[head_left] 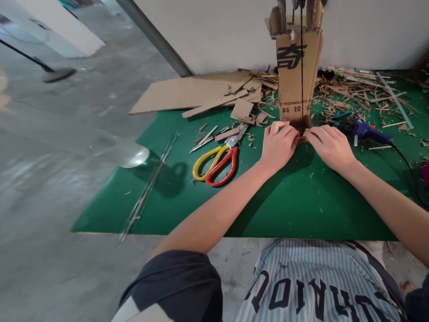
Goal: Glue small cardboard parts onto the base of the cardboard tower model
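Observation:
A tall cardboard model (295, 85) stands upright at the back of the green table, with printed lettering on its front and finger-like cardboard parts at its top. A dark cord (302, 58) runs down its front. At its foot, my left hand (279, 143) and my right hand (331, 145) meet from either side, fingertips closed on a small cardboard piece (303, 139) at the base. My fingers cover most of that piece. To the left of my left hand lie scissors (221, 163) with yellow and red handles. A blue glue gun (370, 133) rests right of my right hand.
Cardboard scraps (348, 91) are heaped along the back of the green table (288, 201). A large cardboard sheet (187, 91) lies at the back left. Thin clear sticks (147, 192) stretch along the left side, past the front edge. The glue gun's cable (410, 172) trails right.

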Tool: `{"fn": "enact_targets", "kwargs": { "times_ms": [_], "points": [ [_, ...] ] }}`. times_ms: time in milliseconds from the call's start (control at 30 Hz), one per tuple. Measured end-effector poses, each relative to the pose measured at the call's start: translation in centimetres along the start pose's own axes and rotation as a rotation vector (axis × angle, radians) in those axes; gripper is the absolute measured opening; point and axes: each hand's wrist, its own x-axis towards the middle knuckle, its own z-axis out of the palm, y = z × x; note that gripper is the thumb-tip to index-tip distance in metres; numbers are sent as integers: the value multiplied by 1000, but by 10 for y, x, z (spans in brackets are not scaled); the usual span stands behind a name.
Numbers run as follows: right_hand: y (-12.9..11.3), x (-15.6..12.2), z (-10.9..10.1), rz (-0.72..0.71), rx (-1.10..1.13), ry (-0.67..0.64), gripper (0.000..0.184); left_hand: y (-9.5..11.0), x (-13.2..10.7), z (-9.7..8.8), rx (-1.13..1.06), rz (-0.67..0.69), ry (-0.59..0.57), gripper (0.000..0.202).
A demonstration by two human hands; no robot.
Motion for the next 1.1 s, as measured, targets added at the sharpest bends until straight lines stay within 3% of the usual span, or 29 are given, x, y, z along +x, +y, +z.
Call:
{"fn": "enact_targets", "kwargs": {
  "times_ms": [133, 233, 467, 667, 1100],
  "points": [
    [-2, -6, -5, -115, -33, -35, 35, -1, -1, 2, 3, 9, 16, 22],
    [-4, -9, -9, -123, -31, -37, 33, -2, -1, 3, 12, 15, 25, 23],
    [-3, -11, -12, -33, 19, -88, 32, -4, -2, 6, 19, 21, 58, 24],
    [6, -12, -10, 148, 95, -129, 33, -4, -1, 9, 2, -12, 33, 23],
    [-5, 0, -2, 311, 207, -233, 39, -7, 0, 7, -59, -12, 27, 17]
  ]
}}
